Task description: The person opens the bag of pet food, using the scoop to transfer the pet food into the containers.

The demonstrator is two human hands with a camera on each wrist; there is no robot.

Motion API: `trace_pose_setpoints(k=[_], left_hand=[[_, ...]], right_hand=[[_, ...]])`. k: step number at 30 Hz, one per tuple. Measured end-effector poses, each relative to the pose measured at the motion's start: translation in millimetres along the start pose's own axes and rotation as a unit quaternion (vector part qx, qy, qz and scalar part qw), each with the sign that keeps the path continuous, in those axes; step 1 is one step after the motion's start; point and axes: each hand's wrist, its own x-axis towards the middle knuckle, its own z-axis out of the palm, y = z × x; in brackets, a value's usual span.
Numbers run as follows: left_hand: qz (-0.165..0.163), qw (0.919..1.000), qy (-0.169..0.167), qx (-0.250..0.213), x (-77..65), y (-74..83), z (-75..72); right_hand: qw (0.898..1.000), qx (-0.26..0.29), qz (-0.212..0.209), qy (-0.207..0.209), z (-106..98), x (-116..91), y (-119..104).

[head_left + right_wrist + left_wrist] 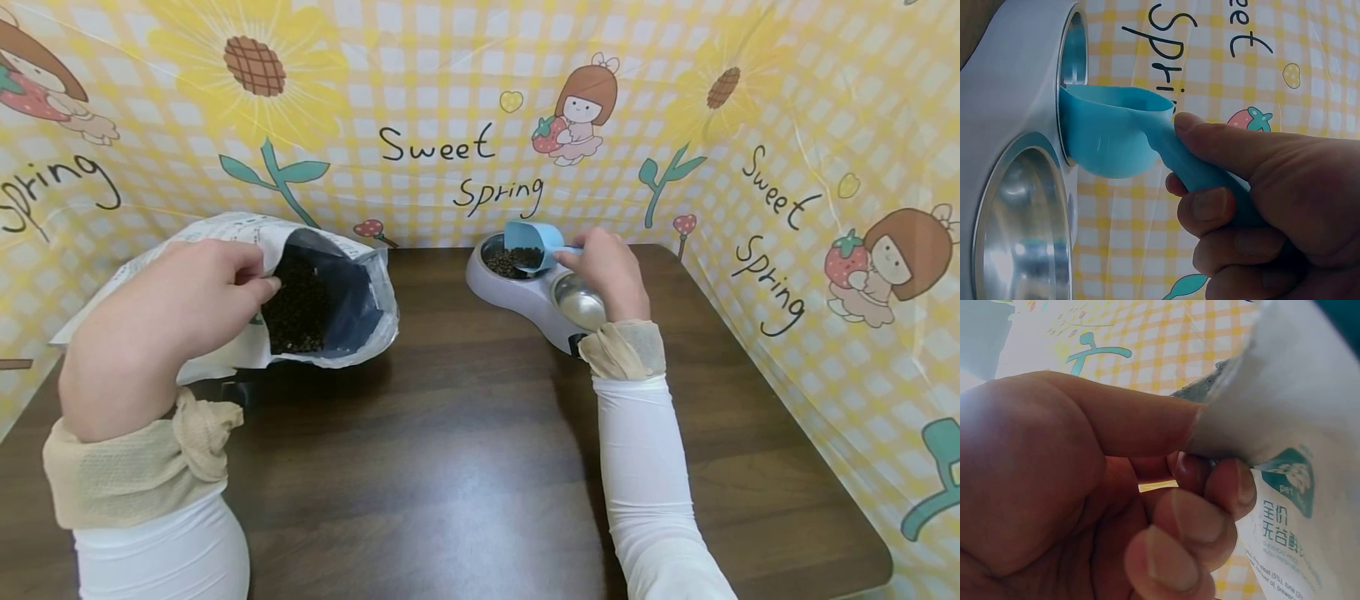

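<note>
My right hand [611, 271] grips the handle of a light blue scoop [1110, 140], tipped over the far bowl of a white double pet feeder [517, 296]. Dark kibble [523, 257] lies at the scoop's mouth and in that bowl. The near steel bowl [1025, 231] shows bare shiny metal. On the left, my left hand [187, 292] pinches the opening edge of a white pet food bag [1310, 437] between thumb and fingers. The bag lies on its side with its mouth facing right, and dark kibble [296, 308] fills its inside near the silvery lining.
Both stand on a dark brown wooden table [450, 450]. A yellow checked backdrop [435, 75] with printed flowers and cartoon figures rises behind the table and along its right side. The table's right edge slants toward the rounded front corner.
</note>
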Motion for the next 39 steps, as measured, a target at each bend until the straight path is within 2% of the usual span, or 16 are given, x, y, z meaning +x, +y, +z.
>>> trace_pose_setpoints(k=[8,15,39], left_hand=[[-0.002,1.0000,-0.006,0.000,0.4,0.1,0.3],[-0.002,1.0000,-0.007,0.000,0.4,-1.0,1.6],[0.001,1.0000,-0.007,-0.001,1.5,1.6,1.0]], right_hand=[[0.999,-0.025,-0.008,0.028,0,0,0],[0.999,-0.021,-0.006,0.048,-1,-1,0],[0.991,-0.055,-0.028,0.118,-10,-9,-1]])
